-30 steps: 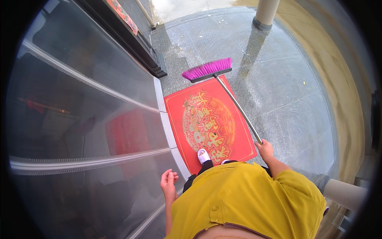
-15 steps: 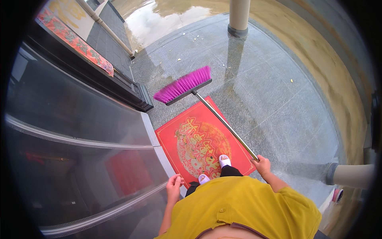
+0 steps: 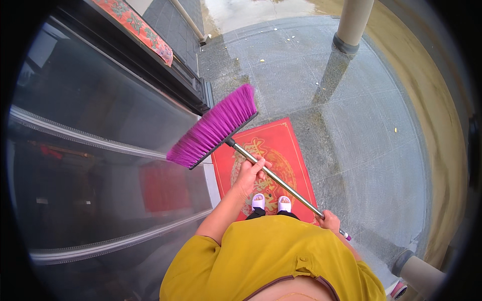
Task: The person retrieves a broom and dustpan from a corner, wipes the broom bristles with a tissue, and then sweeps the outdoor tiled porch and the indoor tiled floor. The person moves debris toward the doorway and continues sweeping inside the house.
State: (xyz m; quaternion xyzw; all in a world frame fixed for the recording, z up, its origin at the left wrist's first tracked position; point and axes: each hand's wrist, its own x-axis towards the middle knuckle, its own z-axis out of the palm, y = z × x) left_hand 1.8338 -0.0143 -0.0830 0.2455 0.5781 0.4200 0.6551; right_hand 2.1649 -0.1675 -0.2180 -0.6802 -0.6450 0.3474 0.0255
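A broom (image 3: 216, 128) with purple bristles and a metal handle is held aslant in front of me, its head up to the left. My left hand (image 3: 248, 176) is closed round the handle a little below the head. Near the handle's lower end, my right hand (image 3: 329, 221) grips it, and a purple tip sticks out past the fist. The bristles are off the floor, close to a see-through zipped curtain (image 3: 95, 175) on the left. Under the broom lies a red mat (image 3: 296, 150) with gold patterns, where my feet stand in pale sandals (image 3: 284, 203).
Grey floor tiles (image 3: 371, 130) look wet and carry small scattered bits. A round pillar (image 3: 354, 22) rises at the far right, and another pillar (image 3: 419, 273) is at the near right. A dark door frame (image 3: 125, 65) with a red strip stands on the left.
My left hand has come up from beside the curtain and taken hold of the handle. The broom head has drawn nearer and left. My feet now stand side by side.
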